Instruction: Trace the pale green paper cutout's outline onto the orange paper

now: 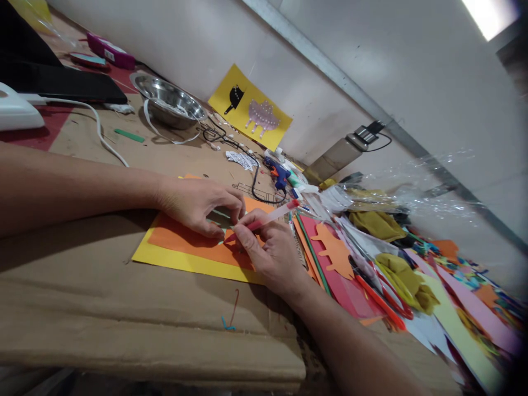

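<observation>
My right hand (pixel 272 250) is closed around a red-tipped pen (pixel 274 216), its point down near an orange sheet (pixel 173 236). My left hand (pixel 202 206) is curved, thumb and fingertips apart, pressing a pale green piece (pixel 221 219) against the orange sheet. Most of that piece is hidden by my fingers, so its outline cannot be made out. Beneath the orange sheet lies a larger yellow sheet (pixel 165 259), its lower edge showing. Both sheets rest flat on the brown cardboard surface (pixel 124 313).
A yellow card (pixel 264 104) with beaded shapes leans on the wall. Behind my hands are a steel bowl (pixel 169 102) and a blue glue gun (pixel 277 171). To the right lie an orange cut-out (pixel 332 250), red-handled scissors (pixel 388 300) and a bottle (pixel 342 157).
</observation>
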`<state>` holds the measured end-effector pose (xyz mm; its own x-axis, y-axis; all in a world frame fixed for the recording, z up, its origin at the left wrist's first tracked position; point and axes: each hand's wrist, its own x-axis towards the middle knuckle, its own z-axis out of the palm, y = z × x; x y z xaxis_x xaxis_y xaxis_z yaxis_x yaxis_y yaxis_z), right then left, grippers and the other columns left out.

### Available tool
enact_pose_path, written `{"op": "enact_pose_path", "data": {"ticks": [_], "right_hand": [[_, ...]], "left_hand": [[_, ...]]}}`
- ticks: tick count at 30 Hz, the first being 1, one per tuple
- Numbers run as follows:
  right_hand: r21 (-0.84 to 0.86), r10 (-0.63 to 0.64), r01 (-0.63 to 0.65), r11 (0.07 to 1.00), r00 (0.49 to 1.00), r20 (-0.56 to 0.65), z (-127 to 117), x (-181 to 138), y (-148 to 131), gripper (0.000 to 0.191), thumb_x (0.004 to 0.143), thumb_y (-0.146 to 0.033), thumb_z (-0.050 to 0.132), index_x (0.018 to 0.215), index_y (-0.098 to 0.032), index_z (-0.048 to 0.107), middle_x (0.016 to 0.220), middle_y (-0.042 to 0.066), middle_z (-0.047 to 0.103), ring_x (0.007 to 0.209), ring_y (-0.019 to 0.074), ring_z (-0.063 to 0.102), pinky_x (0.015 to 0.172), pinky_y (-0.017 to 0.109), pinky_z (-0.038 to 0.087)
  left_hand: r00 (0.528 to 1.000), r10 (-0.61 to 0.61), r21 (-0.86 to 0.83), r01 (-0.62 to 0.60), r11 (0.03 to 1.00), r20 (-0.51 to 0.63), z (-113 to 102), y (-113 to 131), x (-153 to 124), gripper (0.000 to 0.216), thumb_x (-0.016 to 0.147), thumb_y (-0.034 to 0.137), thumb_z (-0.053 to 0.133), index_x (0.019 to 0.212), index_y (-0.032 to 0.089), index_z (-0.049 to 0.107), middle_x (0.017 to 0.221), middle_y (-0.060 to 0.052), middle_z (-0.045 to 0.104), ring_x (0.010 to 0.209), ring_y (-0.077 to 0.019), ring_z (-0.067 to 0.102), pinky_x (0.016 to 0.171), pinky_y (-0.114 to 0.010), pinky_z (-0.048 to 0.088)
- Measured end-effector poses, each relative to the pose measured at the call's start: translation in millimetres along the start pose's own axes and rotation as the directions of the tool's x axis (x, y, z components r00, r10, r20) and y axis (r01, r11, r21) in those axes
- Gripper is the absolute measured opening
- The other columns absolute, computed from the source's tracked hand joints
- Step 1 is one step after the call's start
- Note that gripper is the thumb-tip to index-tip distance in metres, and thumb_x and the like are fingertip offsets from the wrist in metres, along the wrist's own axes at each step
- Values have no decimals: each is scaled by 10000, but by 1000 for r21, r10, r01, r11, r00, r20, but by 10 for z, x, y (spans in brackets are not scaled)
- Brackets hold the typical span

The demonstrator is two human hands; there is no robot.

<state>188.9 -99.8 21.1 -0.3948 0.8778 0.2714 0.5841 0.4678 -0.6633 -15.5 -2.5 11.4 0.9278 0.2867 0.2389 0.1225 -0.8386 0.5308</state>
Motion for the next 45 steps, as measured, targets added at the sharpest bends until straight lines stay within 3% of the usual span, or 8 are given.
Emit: {"op": "enact_pose_path", "data": {"ticks": [24,36,45], "right_hand": [[21,-11,12,1000,999,-41,-20,2,-14,204,973,-328,569,794,-236,597,679,-6,652,573,138,582,566,261,452],[-15,-6,6,1000,1000,6,5,12,-22,186,966,-326,592,802,-240,600,654,-6,672,561,143,571,544,253,434],[59,-34,34,998,999,0,25,10,-30,178,968,-305,601,806,-229,595,671,-15,667,526,118,542,514,235,417]], "left_hand": [[1000,-3,-4,3,1000,11,1,-18,-4,136,871,233,692,997,182,698,1203,-91,701,1105,-228,664,1024,-301,474],[1000,25,-10,-25,1000,0,1,-17,-9,137,881,211,698,1007,163,719,1169,-100,699,1083,-229,670,999,-294,479],[1000,28,-5,-28,1000,-5,7,-27,2,131,889,266,706,969,162,711,1154,-95,700,1091,-233,666,1021,-287,468]]}}
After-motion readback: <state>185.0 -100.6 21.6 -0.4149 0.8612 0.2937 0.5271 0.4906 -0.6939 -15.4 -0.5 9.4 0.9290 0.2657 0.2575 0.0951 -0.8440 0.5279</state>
